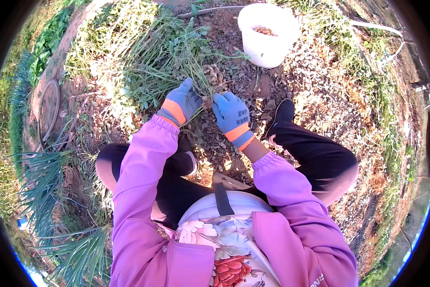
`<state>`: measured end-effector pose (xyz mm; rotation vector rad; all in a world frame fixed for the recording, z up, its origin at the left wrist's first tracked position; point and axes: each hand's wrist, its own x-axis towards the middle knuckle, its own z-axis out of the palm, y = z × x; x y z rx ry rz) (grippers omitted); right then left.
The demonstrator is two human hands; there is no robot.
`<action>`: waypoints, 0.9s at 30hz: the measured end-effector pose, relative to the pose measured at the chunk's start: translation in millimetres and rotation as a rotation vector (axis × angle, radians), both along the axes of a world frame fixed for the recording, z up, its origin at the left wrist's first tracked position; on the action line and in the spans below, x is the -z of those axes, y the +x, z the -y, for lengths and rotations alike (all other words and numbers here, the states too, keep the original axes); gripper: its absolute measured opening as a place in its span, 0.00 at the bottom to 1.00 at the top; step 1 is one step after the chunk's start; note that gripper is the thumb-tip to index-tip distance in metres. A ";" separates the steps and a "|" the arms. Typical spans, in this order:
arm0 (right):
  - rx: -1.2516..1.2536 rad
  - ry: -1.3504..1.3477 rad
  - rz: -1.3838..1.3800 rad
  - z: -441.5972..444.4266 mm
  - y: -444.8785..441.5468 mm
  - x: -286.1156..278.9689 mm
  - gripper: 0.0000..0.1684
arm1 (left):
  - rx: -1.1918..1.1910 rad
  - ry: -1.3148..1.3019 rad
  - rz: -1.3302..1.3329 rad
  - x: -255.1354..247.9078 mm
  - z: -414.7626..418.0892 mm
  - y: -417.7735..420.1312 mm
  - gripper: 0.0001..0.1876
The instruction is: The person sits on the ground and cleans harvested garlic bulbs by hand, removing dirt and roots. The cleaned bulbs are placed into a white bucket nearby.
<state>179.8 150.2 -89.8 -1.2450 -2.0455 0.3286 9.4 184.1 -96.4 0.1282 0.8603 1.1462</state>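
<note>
Both my hands wear blue-grey work gloves with orange cuffs. My left hand (pixel 182 98) lies against the stems of pulled peanut plants (pixel 168 57), its thumb raised apart from its fingers; whether it grips a stem is unclear. Opposite it, my right hand (pixel 231 109) has its fingers curled beside a few soil-coloured peanut pods (pixel 207 102) in the gap between the hands. Its fingertips are partly hidden, so a hold on the pods cannot be made out. Just beyond, a cluster of peanut pods (pixel 214 74) hangs among roots and stems.
A white bucket (pixel 256 50) with peanuts (pixel 264 31) inside stands ahead to the right. Pale dry litter (pixel 326 89) covers the ground at right. A hose loop (pixel 39 111) and spiky green plants (pixel 44 179) are at left. My bent legs flank the work spot.
</note>
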 end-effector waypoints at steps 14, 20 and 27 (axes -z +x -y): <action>-0.234 0.191 0.238 81.1 15.5 9.9 0.17 | 0.231 -0.218 0.035 38.8 53.3 29.2 0.18; 0.116 -0.323 -0.744 69.5 42.4 41.3 0.14 | 0.166 -0.070 0.089 5.3 57.2 34.8 0.17; 0.139 -1.089 -1.315 54.3 32.5 20.2 0.23 | 0.128 0.113 0.076 -8.4 70.7 37.4 0.18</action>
